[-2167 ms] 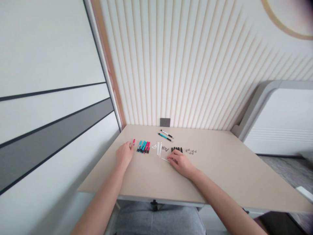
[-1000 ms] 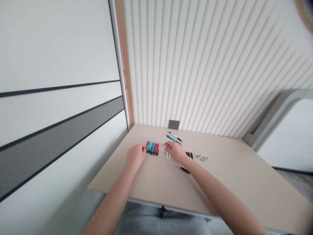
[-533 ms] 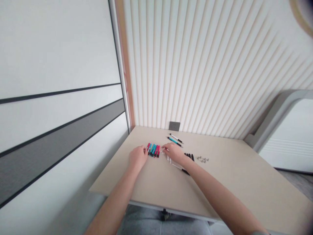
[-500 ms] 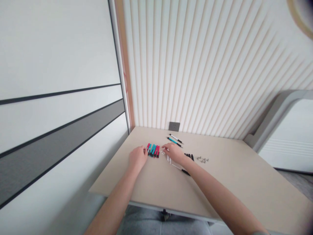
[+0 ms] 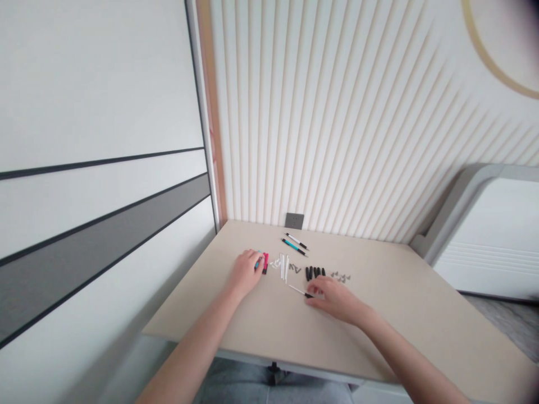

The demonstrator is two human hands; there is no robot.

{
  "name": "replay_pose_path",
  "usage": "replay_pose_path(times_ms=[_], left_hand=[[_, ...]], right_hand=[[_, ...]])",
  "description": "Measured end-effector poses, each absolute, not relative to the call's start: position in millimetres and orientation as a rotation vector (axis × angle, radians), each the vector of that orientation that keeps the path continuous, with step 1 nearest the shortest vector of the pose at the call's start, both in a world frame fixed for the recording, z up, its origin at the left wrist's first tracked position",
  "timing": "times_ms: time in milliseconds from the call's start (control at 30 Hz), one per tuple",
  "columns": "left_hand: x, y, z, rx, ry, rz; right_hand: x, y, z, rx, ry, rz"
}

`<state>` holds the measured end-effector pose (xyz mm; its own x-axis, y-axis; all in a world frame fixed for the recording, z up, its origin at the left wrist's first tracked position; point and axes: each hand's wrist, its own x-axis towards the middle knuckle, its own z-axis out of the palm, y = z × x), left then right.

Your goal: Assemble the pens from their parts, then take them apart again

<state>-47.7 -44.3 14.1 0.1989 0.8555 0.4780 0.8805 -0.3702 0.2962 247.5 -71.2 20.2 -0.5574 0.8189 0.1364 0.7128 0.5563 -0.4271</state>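
Note:
My left hand (image 5: 246, 271) lies over a row of pen barrels, its fingers curled at a teal pen barrel (image 5: 257, 264) and hiding most of the row. Red pen barrels (image 5: 265, 262) show just right of its fingertips. At the front of the parts, my right hand (image 5: 330, 294) pinches the black lower part of a pen (image 5: 309, 295). A thin white refill (image 5: 297, 289) sticks out of that part to the left. Behind this hand stands a row of black pen grips (image 5: 315, 272), partly covered by the fingers.
Between the hands lie white refills (image 5: 282, 266), small white pieces (image 5: 275, 263) and grey springs or clips (image 5: 295, 269). Small grey tips (image 5: 341, 277) are at the right. Two assembled pens (image 5: 295, 247) lie near the wall socket (image 5: 294, 220) on the beige table (image 5: 236, 336).
My right hand has moved right and toward me, from the small white pieces to the black pen part with the refill. My left hand has shifted over the barrels, covering more of them.

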Motion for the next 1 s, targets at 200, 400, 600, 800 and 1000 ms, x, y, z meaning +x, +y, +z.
replay_pose_path(times_ms=[200,400,600,800,1000], left_hand=[[-25.9,-57.8,15.5,-2.791,-1.246,-0.785],[-16.7,-61.3,9.8,-2.882,-0.999,-0.588],[-23.1,-55.7,10.3,-2.776,-1.219,-0.74],[-23.5,-57.6,15.9,-2.682,-1.441,-0.787],[-25.2,-57.1,17.9,-2.561,-1.584,-0.77]], right_hand=[[242.4,-76.6,19.3,-1.219,-2.475,0.434],[222.6,-56.3,26.6,-1.11,-2.473,0.409],[207.7,-53.2,12.1,-0.982,-2.392,0.42],[223.7,-55.6,3.2,-1.11,-2.245,0.406],[238.6,-53.3,6.7,-1.26,-2.199,0.422]])
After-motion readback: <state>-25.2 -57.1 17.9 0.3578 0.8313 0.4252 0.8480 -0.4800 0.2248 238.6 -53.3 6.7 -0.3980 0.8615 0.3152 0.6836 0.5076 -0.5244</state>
